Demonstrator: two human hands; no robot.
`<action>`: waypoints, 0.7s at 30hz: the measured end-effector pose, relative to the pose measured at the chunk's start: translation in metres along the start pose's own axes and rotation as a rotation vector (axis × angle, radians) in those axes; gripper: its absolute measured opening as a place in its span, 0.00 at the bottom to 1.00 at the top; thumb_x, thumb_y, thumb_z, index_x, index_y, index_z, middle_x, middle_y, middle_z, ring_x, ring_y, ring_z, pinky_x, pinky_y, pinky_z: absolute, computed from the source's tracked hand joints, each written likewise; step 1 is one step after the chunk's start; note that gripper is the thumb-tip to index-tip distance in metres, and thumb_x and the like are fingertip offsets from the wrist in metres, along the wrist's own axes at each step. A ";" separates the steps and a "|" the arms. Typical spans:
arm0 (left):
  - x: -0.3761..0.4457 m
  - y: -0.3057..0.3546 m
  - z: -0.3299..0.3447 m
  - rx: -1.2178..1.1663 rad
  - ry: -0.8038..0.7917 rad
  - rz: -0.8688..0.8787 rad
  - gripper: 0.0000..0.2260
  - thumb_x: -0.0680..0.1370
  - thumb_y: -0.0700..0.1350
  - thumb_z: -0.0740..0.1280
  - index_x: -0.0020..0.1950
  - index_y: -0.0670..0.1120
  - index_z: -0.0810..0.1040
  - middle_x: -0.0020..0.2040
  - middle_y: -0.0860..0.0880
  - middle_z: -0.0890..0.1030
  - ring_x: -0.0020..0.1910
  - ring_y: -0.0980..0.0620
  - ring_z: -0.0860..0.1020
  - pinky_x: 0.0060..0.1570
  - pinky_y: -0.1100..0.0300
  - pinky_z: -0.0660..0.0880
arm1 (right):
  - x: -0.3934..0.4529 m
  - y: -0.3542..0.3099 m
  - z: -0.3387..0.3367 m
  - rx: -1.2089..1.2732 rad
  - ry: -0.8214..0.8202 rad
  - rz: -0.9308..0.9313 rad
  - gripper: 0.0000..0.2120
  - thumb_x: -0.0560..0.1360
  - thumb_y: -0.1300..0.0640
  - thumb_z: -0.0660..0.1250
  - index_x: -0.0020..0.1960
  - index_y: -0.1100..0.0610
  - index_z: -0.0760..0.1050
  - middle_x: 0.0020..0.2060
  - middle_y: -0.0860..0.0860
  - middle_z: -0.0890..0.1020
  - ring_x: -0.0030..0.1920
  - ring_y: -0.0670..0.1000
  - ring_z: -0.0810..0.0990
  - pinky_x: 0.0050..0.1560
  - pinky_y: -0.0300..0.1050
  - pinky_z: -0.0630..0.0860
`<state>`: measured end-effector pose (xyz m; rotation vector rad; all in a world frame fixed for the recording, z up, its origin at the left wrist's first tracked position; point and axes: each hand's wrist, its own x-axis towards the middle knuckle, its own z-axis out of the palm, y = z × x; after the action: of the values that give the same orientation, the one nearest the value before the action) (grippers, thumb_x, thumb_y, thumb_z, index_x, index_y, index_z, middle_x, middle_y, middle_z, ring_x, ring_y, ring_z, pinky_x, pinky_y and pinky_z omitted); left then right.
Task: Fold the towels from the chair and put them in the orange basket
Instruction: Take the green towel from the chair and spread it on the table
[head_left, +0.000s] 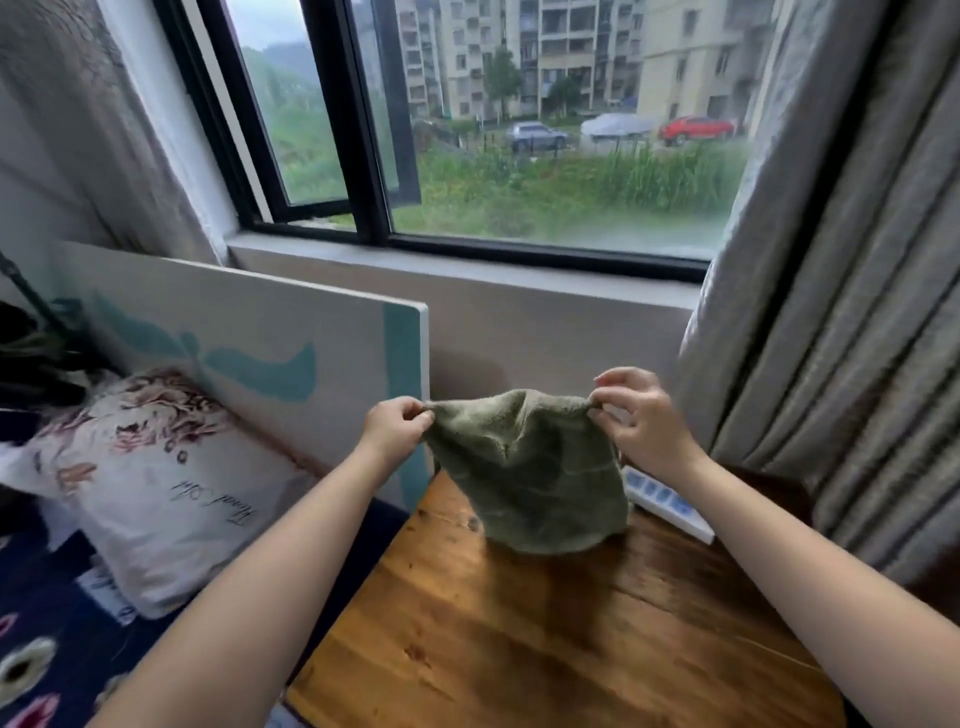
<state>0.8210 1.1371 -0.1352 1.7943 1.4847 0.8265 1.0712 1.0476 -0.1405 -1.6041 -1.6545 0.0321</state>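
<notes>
Towel (527, 473), one only and olive green, hangs above the wooden surface (519, 634), held up by its two top corners with its bottom hem brushing or just clearing the wood; which, the view does not settle. At the towel's left corner the left hand (396, 427) has its fingers (415, 410) closed tight on the cloth. At the towel's right corner the right hand (641, 415) pinches the edge between thumb and forefinger, the other fingers spread loose. Whether the towel is single or doubled over is hard to make out from its sagging folds. Behind the towel's lower right edge lies a white and blue flat object (670, 501), partly hidden by the cloth and the right forearm, its nature unclear. Left of the towel stand one white board (270, 332) with teal marks and one printed pillow (150, 478). Beyond the towel is a window (519, 130); right of it, a grey curtain (852, 312).
</notes>
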 end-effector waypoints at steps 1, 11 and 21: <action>0.003 -0.021 0.001 0.038 -0.085 -0.033 0.04 0.77 0.37 0.64 0.45 0.40 0.78 0.32 0.46 0.75 0.36 0.49 0.73 0.37 0.67 0.74 | -0.009 0.006 0.019 -0.025 -0.053 -0.024 0.04 0.66 0.64 0.71 0.39 0.65 0.82 0.45 0.63 0.81 0.50 0.62 0.77 0.55 0.42 0.70; 0.012 -0.189 0.015 0.650 -0.861 -0.193 0.11 0.77 0.44 0.64 0.55 0.40 0.79 0.56 0.43 0.79 0.57 0.47 0.76 0.48 0.59 0.71 | -0.158 0.012 0.185 -0.225 -0.841 0.279 0.12 0.75 0.54 0.64 0.55 0.57 0.79 0.61 0.54 0.74 0.66 0.54 0.66 0.66 0.46 0.66; -0.002 -0.269 0.024 1.084 -1.251 -0.111 0.15 0.79 0.44 0.58 0.63 0.41 0.73 0.53 0.47 0.74 0.47 0.51 0.69 0.47 0.60 0.68 | -0.226 -0.030 0.224 -0.383 -1.162 0.458 0.15 0.78 0.56 0.57 0.63 0.52 0.73 0.65 0.49 0.73 0.74 0.48 0.57 0.73 0.57 0.37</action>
<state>0.6863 1.1706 -0.3668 2.1246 1.0665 -1.2644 0.8925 0.9633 -0.3912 -2.4695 -2.1121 1.1245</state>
